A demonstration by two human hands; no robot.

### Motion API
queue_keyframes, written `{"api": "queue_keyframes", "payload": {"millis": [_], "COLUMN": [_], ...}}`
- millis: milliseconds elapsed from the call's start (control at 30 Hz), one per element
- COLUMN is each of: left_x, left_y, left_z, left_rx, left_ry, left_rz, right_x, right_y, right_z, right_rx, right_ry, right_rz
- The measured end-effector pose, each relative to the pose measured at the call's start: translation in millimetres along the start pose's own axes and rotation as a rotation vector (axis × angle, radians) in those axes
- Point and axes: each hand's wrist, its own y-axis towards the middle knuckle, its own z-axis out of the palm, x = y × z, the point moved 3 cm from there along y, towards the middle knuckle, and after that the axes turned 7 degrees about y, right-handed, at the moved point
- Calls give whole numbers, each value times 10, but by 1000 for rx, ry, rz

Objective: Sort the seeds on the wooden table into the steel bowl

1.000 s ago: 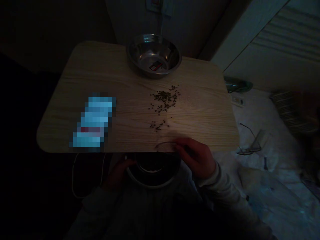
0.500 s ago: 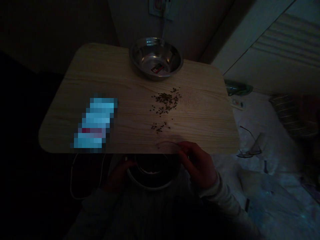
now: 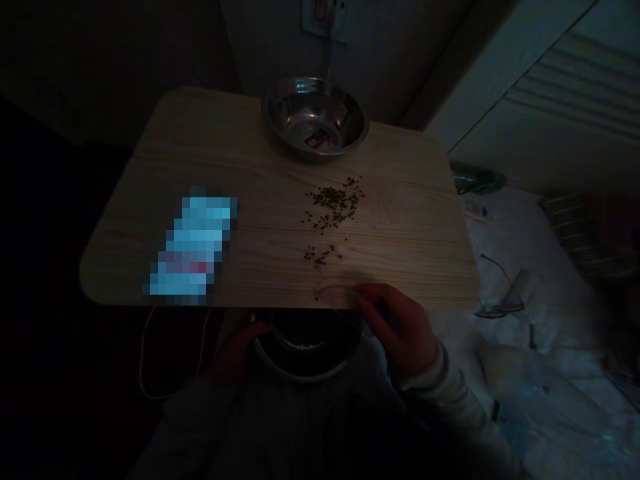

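- Dimly lighting one wooden tabletop (image 3: 270, 233), spreading ahead of both grips; rising beyond it, one wall panel with one socket plate (image 3: 310, 17).
- Pinching narrowly with the right hand (image 3: 361, 297), at the tabletop's near edge: holding one thin curved item (image 3: 340, 288) between thumb and fingers, pointing leftward from the pinch; being too dim to identify.
- Gripping with the left hand (image 3: 245, 339) one dark round vessel (image 3: 307, 363) by its left side, leftward of and lower than the right pinch, below the near edge; not telling its contents.
- Counting two loose groups of small dark grains (image 3: 333, 198) ahead of the right pinch: lying farther, one larger group; lying nearer, one smaller; being too many and too tiny for an exact count.
- Counting one metal bowl (image 3: 315, 120), standing upright beyond the grains, farthest ahead of the pinch on the tabletop.
- Seeing one dark-and-red label (image 3: 317, 139) inside the bowl; not reading any writing on it.
- Counting one glowing screen (image 3: 193, 243), lying well leftward of the right pinch; blurring into blocks, hiding any brand or text.
- Looping leftward of the left grip, one white cable (image 3: 141, 363).
- Lying rightward of the right pinch, past the tabletop, on white bedding (image 3: 453, 333): one pair of glasses (image 3: 500, 310) and, farther ahead, one small pale device (image 3: 477, 209), showing no readable marking.
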Motion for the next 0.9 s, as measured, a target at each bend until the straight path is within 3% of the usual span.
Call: {"api": "queue_keyframes", "payload": {"millis": [167, 433, 600, 900], "left_x": [49, 73, 41, 103], "left_y": [45, 70, 62, 170], "left_z": [-23, -42, -58, -117], "left_rx": [31, 1, -28, -12], "left_ry": [7, 44, 40, 8], "left_rz": [-17, -61, -2, -9], "right_x": [54, 120, 191, 34], "right_y": [-28, -13, 83, 71], "right_z": [57, 219, 323, 156], "right_rx": [26, -57, -61, -106], "right_ry": [34, 45, -14, -88], "right_rz": [-55, 30, -92, -40]}}
